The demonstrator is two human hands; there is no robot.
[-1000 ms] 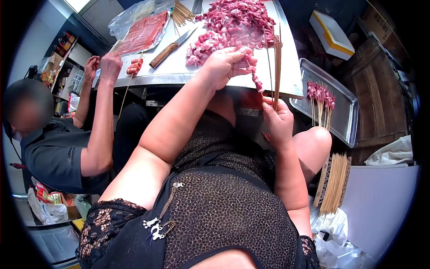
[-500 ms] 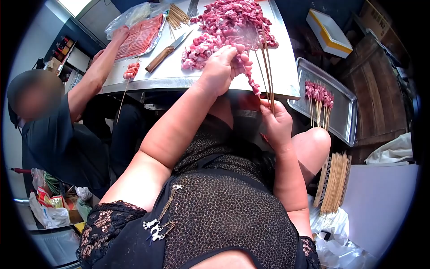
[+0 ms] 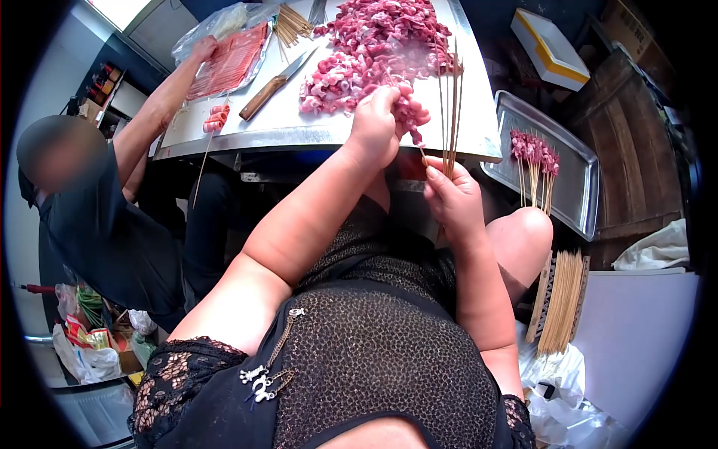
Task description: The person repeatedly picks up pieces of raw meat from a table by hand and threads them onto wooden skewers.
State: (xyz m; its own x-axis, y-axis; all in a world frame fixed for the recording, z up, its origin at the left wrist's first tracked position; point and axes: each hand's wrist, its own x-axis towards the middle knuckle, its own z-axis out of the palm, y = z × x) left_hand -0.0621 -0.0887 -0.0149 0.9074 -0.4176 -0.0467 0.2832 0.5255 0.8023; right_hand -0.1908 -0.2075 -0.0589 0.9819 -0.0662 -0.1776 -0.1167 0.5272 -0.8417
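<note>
Skewer | bare end in right grip | meat against left grip

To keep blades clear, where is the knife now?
In the head view, the knife lies on the table, just left of the meat pile and right of the rolled slices.

Passable over the tabletop between knife and meat pile, and along the strip right of the raised sticks. Blocked at far centre by the pile, at left by another person's arm and a loaded skewer jutting past the near edge, at right by clustered skewers on the tray.
</note>
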